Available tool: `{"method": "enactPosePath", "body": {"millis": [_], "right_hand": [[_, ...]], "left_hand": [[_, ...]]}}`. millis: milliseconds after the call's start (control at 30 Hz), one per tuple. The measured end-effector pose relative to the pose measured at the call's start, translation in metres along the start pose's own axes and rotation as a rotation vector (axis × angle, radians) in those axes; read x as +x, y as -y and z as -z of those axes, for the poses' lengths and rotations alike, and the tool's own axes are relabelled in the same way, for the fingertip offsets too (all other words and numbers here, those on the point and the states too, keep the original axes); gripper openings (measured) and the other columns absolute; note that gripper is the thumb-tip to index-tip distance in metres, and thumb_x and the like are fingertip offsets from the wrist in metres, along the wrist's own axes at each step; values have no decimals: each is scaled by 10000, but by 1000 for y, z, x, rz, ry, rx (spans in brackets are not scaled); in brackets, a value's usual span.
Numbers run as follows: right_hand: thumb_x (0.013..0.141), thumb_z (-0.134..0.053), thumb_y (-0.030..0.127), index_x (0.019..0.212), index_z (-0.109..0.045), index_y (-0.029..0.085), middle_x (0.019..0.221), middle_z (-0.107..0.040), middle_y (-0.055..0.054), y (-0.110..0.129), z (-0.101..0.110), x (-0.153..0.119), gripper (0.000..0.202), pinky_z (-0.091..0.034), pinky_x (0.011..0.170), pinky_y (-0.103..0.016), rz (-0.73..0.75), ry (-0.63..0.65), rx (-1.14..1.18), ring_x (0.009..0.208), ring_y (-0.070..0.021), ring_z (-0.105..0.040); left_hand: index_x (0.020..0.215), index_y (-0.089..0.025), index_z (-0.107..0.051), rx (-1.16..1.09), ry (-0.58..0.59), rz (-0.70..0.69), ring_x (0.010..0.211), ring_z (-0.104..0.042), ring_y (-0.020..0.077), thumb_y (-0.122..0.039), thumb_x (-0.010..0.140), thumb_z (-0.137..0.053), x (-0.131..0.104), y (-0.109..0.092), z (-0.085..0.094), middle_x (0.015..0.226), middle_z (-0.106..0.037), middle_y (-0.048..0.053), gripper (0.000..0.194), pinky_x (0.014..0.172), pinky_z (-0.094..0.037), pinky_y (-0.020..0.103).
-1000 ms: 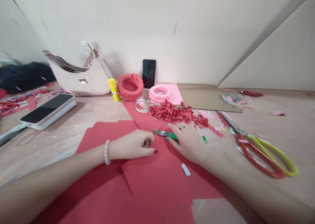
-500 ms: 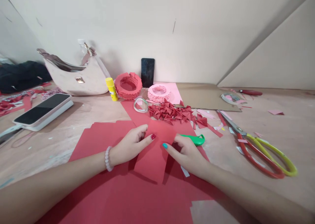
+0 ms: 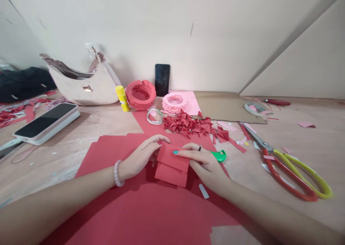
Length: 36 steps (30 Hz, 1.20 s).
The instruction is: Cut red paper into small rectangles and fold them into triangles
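Note:
A piece of red paper (image 3: 172, 167), folded over on itself, is held between my two hands above larger red sheets (image 3: 129, 212). My left hand (image 3: 142, 154) grips its left edge, fingers curled and partly hidden behind it. With fingers laid over the upper flap, my right hand (image 3: 206, 164) holds the right side. Just behind that hand lies a green cutter (image 3: 220, 155), partly covered. Beyond the paper is a heap of small folded red triangles (image 3: 188, 124). A roll of tape (image 3: 154, 116) sits left of the heap.
Large scissors (image 3: 283, 162) with red and yellow handles lie at right, among paper scraps. A red paper ring (image 3: 140, 95), a pink paper ring (image 3: 174, 103), a glue stick (image 3: 122, 99) and an upright phone (image 3: 162, 80) stand behind. At left are a handbag (image 3: 83, 83) and another phone (image 3: 48, 121).
The red paper strip, longer before, is now folded over with its upper part brought down. My right hand has moved its fingers on top of the flap.

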State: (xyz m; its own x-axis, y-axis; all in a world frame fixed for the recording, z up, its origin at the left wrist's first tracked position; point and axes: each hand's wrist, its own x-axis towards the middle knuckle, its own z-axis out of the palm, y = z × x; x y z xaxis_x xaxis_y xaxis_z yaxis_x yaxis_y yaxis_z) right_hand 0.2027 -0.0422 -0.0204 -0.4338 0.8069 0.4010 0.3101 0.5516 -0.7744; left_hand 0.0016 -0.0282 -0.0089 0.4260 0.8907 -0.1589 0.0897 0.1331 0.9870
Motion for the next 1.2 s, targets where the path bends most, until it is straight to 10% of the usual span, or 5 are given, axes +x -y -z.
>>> {"method": "enactPosePath", "body": {"millis": [200,400,533,767,1200], "right_hand": [[752,-384,80,1038,-567,252,1118,-507,-55,4,3,-3,380,-399,888,-338,-32,99,102,1066,-190,-474],[810,-434,201,1055,-433,226,921,-576,-41,9,-4,0,246,-465,721,-273,-277,133,286,849,-155,-562],[787,-468,179,957,-489,219,921,-565,-33,6,-8,2,177,-446,766,-268,-247,-18,265,879,-150,-550],[769,-504,197,945,-489,209,790,-538,-14,4,-5,3,177,-452,662,-252,-281,-175,256,741,-135,-531],[789,-484,209,1020,-469,221,874,-583,-30,7,-3,1,231,-464,721,-268,-276,-11,343,825,-150,-571]], "left_hand": [[1081,-214,-393,150,17,-152,577,-424,75,-284,804,-492,0,3,-4,795,-517,-10,303,531,-342,184],[1131,-226,-345,233,92,-222,562,-420,65,-266,808,-491,-4,3,-7,843,-539,5,356,508,-342,176],[1148,-206,-347,228,64,-213,601,-480,82,-276,790,-513,-4,3,-8,791,-543,0,401,526,-377,182],[630,-155,-409,346,105,-56,386,-415,58,-428,812,-436,-1,5,-5,463,-456,-50,329,392,-307,163],[677,-134,-502,397,117,-203,520,-409,69,-283,814,-429,0,1,-5,586,-436,-37,215,494,-348,172]]}}
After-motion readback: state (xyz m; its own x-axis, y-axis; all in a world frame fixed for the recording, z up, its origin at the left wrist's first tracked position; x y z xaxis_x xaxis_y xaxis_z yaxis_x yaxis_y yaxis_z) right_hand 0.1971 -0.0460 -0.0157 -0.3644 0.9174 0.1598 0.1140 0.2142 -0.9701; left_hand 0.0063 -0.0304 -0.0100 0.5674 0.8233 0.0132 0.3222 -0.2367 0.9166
